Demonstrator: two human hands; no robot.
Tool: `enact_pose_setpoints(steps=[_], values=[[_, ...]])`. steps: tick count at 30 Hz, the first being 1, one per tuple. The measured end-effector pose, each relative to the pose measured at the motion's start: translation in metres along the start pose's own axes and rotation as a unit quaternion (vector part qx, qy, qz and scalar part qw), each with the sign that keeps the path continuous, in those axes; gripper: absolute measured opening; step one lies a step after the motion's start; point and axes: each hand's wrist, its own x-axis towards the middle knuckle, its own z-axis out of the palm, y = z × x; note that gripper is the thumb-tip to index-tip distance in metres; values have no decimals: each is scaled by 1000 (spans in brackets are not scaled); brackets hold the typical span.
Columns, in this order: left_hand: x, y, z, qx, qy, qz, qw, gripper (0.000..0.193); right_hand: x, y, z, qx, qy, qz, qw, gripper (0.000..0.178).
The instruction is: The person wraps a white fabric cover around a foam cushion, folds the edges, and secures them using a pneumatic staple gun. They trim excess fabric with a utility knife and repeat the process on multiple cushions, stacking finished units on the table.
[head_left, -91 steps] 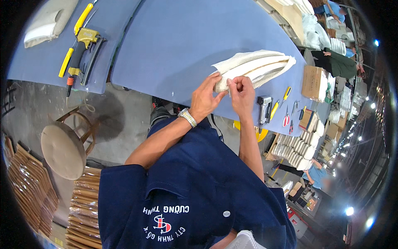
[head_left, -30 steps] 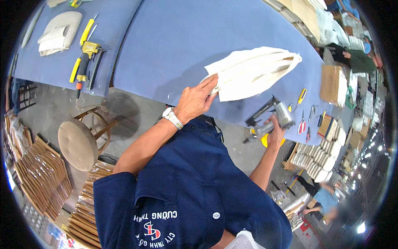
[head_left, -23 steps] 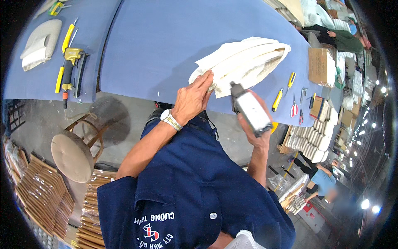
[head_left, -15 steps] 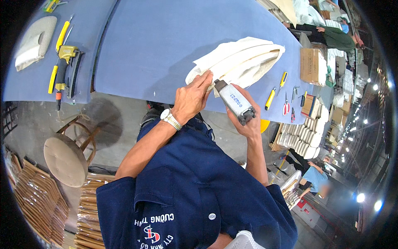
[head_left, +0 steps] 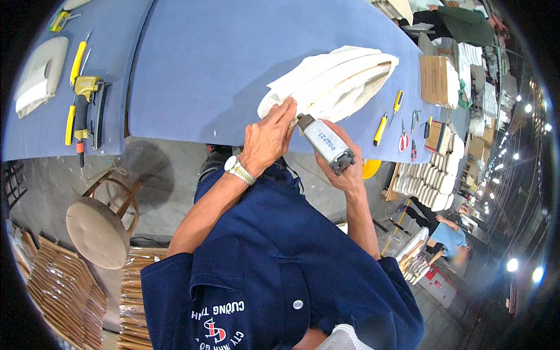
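fingers [head_left: 286,109] of left hand [head_left: 264,142] hold white cloth [head_left: 329,73]; right hand [head_left: 353,176] grips grey staple gun [head_left: 326,143].

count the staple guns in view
2: a grey staple gun held in the right hand, and a yellow-and-black staple gun lying on the blue tabletop at left. Others farther off could be hidden.

We see a box [head_left: 435,80] at two o'clock, a tape measure [head_left: 58,22] at ten, a stool [head_left: 97,233] just past eight.
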Motion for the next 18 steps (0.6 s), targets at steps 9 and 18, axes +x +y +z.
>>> enact_pose_setpoints(steps=[9,18], values=[[-1,1,0,0,-2,3,1000,58,0,-13,-4,-12,7,-4,1000,58],[-7,3,3,8,-31,-7,999,63,1,-10,-5,-22,-18,23,999,62]])
